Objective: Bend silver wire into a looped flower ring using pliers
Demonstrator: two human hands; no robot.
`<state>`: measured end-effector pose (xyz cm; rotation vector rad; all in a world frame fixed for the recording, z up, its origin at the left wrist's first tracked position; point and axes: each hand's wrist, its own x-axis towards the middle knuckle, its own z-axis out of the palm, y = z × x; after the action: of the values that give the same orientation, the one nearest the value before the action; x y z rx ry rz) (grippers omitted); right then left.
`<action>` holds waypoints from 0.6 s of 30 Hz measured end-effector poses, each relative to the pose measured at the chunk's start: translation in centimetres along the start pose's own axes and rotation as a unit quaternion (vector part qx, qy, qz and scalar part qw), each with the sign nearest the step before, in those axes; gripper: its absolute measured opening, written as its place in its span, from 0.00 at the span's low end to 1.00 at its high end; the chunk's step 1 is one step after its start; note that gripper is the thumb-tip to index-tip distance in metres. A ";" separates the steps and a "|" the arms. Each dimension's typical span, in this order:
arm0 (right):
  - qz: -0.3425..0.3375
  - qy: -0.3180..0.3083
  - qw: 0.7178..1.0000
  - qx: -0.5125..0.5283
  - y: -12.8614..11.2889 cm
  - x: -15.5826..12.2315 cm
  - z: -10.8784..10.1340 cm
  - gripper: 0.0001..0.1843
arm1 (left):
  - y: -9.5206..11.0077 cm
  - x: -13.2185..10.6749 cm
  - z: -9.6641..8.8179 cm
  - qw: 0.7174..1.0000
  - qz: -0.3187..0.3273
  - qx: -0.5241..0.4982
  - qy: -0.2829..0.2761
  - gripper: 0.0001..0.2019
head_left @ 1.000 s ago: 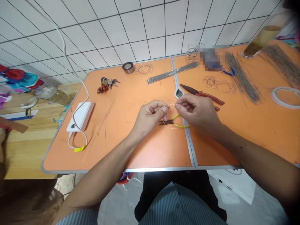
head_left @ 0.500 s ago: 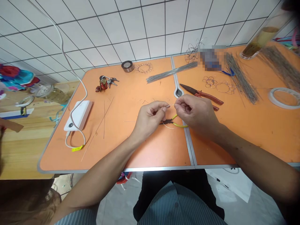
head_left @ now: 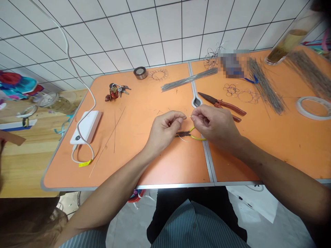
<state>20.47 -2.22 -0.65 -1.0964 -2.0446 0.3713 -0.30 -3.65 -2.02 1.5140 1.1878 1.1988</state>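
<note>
A thin wire (head_left: 188, 116) spans the small gap between my two hands over the middle of the orange table. My left hand (head_left: 167, 129) pinches it between thumb and fingertips, and a curved end of wire hangs below that hand. On the other side my right hand (head_left: 216, 124) is closed on the wire with thumb and forefinger. Beneath the hands lie small pliers with yellow handles (head_left: 198, 138), partly hidden by my fingers. Larger pliers with red-brown handles (head_left: 231, 108) rest just behind my right hand.
A bundle of straight wires (head_left: 190, 80) lies behind my hands, beside a tape roll (head_left: 140, 73). Left are keys (head_left: 117, 91), a white power bank (head_left: 86, 127) with its cable, and loose wires. Right are wire flower shapes (head_left: 232, 90), more wire bundles (head_left: 267, 86) and a white ring (head_left: 314, 108).
My right hand has shifted very slightly left, and its fingertips now sit a little closer to my left hand. Both hands keep their pinch on the wire.
</note>
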 end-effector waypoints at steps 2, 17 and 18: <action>-0.005 -0.003 1.000 0.002 0.0 0.0 0.0 0.09 | 0.0 0.0 0.0 1.000 0.002 -0.003 0.005 0.07; 0.064 -0.037 0.997 0.022 0.3 0.5 -0.4 0.07 | 0.9 0.3 -0.6 0.996 -0.044 -0.065 -0.050 0.08; 0.075 -0.038 0.996 0.029 0.4 0.5 -0.4 0.07 | 0.8 0.3 -0.6 0.995 -0.053 -0.078 -0.045 0.09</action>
<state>20.87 -1.63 -0.34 -1.2195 -2.0089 0.5520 -0.72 -3.46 -1.04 1.3565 1.0767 1.1144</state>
